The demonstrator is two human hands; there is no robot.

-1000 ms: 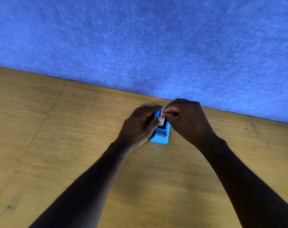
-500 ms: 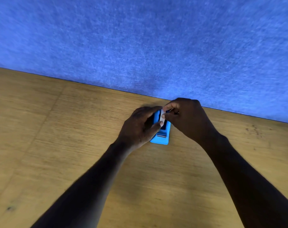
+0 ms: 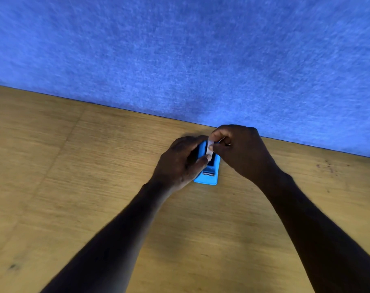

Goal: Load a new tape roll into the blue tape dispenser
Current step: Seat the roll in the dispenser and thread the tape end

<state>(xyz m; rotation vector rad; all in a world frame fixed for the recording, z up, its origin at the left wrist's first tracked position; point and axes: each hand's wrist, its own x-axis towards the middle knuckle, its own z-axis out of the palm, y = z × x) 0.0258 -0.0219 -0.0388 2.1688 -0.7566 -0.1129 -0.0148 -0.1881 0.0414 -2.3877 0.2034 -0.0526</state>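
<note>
Tape strip (image 3: 209,149) higher; dispenser (image 3: 207,178) cutter-end nearward.

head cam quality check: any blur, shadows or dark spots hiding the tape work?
Head view: soft overall, slight motion blur; both forearms underexposed to near black; left hand shadows the blue dispenser; the white tape pinched by the right hand reads clearly.

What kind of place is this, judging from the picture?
Probably an office desk or work cubicle: a wooden tabletop runs up against a blue felt-like partition panel, and a blue tape dispenser, a piece of desk stationery, sits on it.
</note>
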